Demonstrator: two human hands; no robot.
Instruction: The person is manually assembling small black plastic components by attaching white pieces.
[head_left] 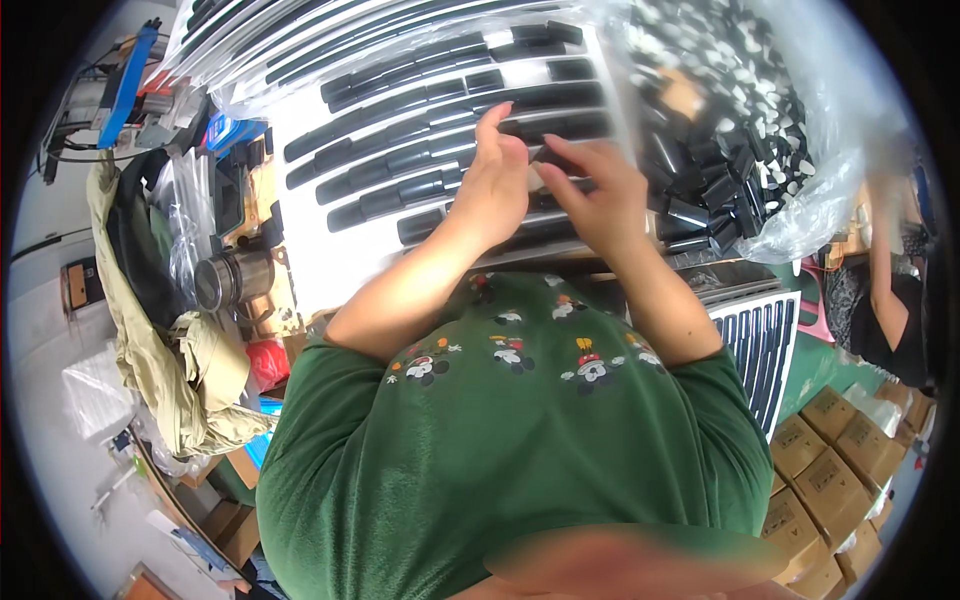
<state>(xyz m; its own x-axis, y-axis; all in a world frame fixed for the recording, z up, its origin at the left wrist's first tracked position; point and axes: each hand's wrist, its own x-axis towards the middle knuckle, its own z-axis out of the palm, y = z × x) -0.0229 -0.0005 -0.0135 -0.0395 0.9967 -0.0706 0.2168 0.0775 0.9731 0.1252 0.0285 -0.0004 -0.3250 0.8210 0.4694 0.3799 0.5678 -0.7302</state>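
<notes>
A white tray (345, 262) lies before me with rows of short glossy black tubes (400, 155) in it. Over its right half my left hand (492, 190) is curled, one finger pointing up and away; what it grips is hidden. Close beside it, my right hand (607, 195) is bent inward with thumb and forefinger around a dark gap; whether a black piece is held there I cannot make out. A small pale piece (535, 180) shows between the two hands, near the right thumb tip.
Right of the tray, a clear plastic bag (800, 215) holds loose black tubes and many small white pieces. More filled trays (290, 35) are stacked beyond. A glass jar (235, 280) and a jacket are at left. Cartons (825, 480) stand at lower right; another person's arm (882, 260) shows far right.
</notes>
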